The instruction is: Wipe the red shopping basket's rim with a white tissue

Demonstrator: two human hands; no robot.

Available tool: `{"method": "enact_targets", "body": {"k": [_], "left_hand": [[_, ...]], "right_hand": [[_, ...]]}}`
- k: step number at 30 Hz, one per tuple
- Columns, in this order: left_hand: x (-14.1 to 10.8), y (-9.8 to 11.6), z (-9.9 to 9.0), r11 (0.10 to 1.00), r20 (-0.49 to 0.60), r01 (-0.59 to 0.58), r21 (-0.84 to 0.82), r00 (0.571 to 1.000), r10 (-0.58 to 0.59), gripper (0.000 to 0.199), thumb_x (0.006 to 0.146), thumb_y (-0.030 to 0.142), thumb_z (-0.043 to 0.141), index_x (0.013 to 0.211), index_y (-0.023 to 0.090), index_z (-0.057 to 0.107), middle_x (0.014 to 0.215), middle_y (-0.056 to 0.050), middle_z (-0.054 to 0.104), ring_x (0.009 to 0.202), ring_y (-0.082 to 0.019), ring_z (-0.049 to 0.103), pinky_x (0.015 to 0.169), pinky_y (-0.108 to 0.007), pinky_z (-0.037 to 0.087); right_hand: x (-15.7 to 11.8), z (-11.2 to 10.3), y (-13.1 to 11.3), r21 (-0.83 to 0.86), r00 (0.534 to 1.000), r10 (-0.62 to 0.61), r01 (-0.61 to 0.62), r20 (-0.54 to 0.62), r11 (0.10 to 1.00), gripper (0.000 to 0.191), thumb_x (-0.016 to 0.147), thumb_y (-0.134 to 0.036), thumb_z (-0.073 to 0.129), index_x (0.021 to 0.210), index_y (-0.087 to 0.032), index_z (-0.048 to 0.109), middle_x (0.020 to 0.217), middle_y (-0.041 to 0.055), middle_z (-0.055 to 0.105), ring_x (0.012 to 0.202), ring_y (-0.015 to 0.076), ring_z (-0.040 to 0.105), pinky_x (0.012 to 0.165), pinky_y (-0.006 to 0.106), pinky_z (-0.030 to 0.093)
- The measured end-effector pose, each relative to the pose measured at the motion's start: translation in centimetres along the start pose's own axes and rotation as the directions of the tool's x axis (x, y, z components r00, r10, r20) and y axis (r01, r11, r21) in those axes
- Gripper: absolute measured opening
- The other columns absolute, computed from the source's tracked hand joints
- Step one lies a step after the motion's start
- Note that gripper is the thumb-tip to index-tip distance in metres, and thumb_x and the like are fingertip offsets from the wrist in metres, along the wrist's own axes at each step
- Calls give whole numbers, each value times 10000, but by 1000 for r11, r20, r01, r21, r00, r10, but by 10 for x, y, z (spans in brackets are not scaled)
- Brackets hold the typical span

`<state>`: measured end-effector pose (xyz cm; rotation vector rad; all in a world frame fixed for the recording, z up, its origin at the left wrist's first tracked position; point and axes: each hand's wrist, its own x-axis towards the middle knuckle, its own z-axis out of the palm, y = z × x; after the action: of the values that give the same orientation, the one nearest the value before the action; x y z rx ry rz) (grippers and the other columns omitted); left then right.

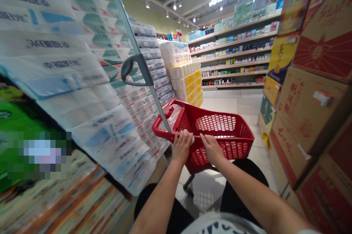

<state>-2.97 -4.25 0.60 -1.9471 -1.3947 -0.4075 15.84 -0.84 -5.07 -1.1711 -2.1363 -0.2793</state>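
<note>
My left hand [182, 147] grips the near rim of a red plastic shopping trolley basket [214, 122], beside a small white patch on the rim. My right hand [211, 149] curls over the same rim a little to the right. The basket has a mesh-patterned floor and walls, and nothing shows inside it. A long grey pull handle [134, 69] with a loop grip rises from its left corner toward the upper left. One small trolley wheel [188, 185] shows below the basket.
Tall stacks of plastic-wrapped toilet paper packs [93, 91] crowd the left side close to the handle. Printed cardboard cartons [308, 109] stand piled on the right. Shelves of small boxed goods [233, 54] line the far wall beyond a tiled floor [220, 106].
</note>
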Motion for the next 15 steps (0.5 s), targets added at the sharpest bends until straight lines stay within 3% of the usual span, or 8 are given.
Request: {"method": "enact_targets", "body": {"k": [6,11,15], "left_hand": [[8,21,12,998,-3,61,23,998,-61,432,887,179,441,1316,129,458,1341,-137,509,1334,-276,374,1124,-474,310],[12,43,19,1000,12,-18,11,1000,18,473,885,197,442,1352,130,417,1358,-137,492,1343,-261,366,1130,-476,306],[9,37,14,997,-26,-72,29,997,73,502,891,221,444,1387,160,395,1394,-97,483,1367,-262,331,1139,-472,287]], "right_hand": [[5,0,-5,23,999,32,-32,1,999,688,748,-9,415,1426,-124,379,1305,129,515,1240,254,409,1100,436,295],[3,2,2,20,1000,14,-14,-12,1000,625,770,-18,389,1391,-89,419,1309,133,518,1249,246,407,1106,431,290],[-1,6,9,-15,1000,-24,24,-7,1000,666,750,-11,391,1412,-80,379,1350,138,493,1284,240,379,1112,423,285]]}}
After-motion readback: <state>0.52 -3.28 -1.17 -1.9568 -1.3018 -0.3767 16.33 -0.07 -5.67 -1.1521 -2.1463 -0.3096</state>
